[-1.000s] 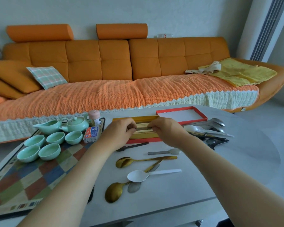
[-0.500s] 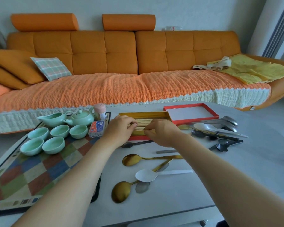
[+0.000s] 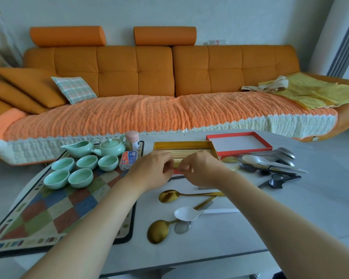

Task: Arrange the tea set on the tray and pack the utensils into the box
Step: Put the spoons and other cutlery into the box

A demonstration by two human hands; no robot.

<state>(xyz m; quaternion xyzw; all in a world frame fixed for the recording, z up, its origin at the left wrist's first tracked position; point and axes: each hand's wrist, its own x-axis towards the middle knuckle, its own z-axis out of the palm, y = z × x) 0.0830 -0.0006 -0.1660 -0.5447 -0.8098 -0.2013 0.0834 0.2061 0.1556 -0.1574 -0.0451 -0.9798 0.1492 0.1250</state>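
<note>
A gold-lined red box [image 3: 181, 145] lies open mid-table with pale chopsticks [image 3: 193, 154] laid lengthwise inside. My left hand [image 3: 152, 170] and my right hand [image 3: 201, 170] meet over its near edge, fingers pinched on the chopsticks' near ends. The box's red lid [image 3: 239, 142] lies to the right. On the checkered tray [image 3: 54, 210] at left stand a mint teapot [image 3: 110, 147], a mint pitcher [image 3: 79, 148] and several mint cups [image 3: 81, 177]. Loose gold spoons [image 3: 169, 196], a white plastic spoon [image 3: 186, 213] and a steel spoon pile [image 3: 274, 164] lie on the table.
A small printed packet [image 3: 128, 162] and a pink-capped jar [image 3: 132, 138] sit on the tray's far right corner. An orange sofa [image 3: 159, 77] with cushions runs behind the table. The table's near edge [image 3: 189, 262] is close to my forearms.
My hands have drawn closer together at the box's near edge, fingertips now almost touching over the chopsticks. The camera view has shifted slightly; the spoons and tea set have not moved.
</note>
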